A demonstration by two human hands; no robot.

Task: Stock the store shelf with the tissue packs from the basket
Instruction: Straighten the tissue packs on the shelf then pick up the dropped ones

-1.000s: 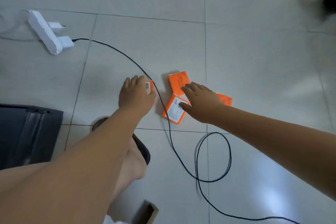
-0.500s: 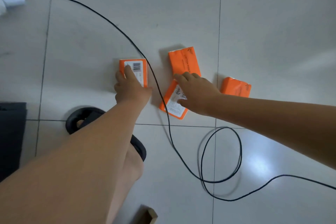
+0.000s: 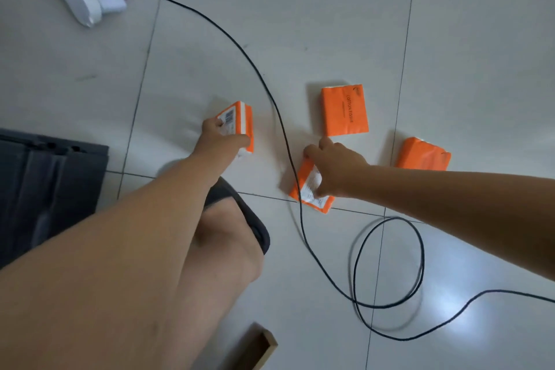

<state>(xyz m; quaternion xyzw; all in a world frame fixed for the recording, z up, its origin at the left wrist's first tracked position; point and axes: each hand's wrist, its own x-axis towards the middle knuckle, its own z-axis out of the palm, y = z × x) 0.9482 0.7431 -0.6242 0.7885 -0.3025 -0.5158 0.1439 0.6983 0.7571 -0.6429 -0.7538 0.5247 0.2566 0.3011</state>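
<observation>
Left of the thin black cable, one orange plastic-wrapped tissue pack was held in the curled fingers of the left hand, while a second orange pack, touching the cable, was pinched by the right hand and was best lifted clear of it.

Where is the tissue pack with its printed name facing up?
Head view, centre-right: the pack lies on the floor, right of the black cable, beyond the right hand.
</observation>
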